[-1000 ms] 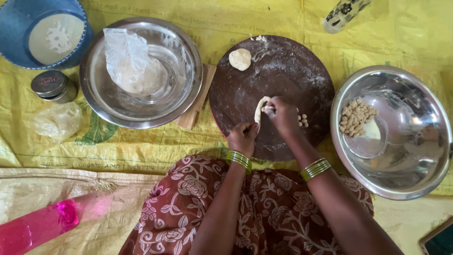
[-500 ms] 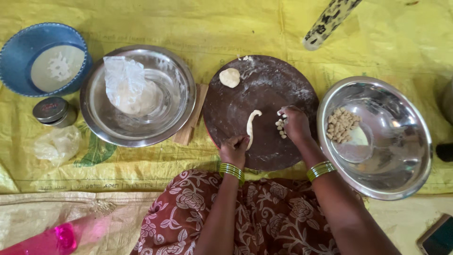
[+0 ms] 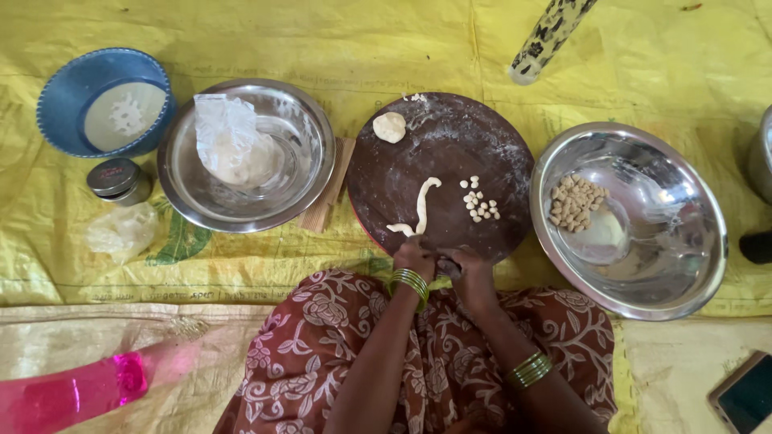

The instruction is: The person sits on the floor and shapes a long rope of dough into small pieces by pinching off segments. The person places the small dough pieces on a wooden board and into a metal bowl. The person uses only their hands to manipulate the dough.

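Nearest the camera, a patterned maroon garment [image 3: 450,362] covers the person's lap, with green bangles on both wrists. Both hands have drawn back from the middle of the board to its near edge: the left hand [image 3: 414,259] and the right hand [image 3: 470,272] now sit close together, touching, fingers curled inward around something small between them; whether a bit of dough is pinched there cannot be told, as the fingers hide it. Half a second earlier the right hand was out at the cluster of small pieces and the left lay at the near end of the strip; a second ago both worked the strip itself. The dough strip [image 3: 420,210] now lies free on the round dark board [image 3: 450,137], curved, untouched, its near end just beyond the left hand. Just right of it sits the cluster of small cut dough pieces [image 3: 479,202], also released. This reads as one pinch-off cycle ended, with the hands gathered at the board edge. At the far left of the board rests a dough ball [image 3: 390,127]. To the right, a steel bowl [image 3: 683,265] holds a heap of brownish pieces [image 3: 574,201]. To the left, another steel bowl [image 3: 314,137] holds a crumpled plastic bag [image 3: 229,141]. Farther left stand a small tin [image 3: 117,180] and a blue bowl [image 3: 60,96], all on the yellow mat [image 3: 643,64] on the floor. A patterned rolling pin [image 3: 551,36] lies at the far edge.
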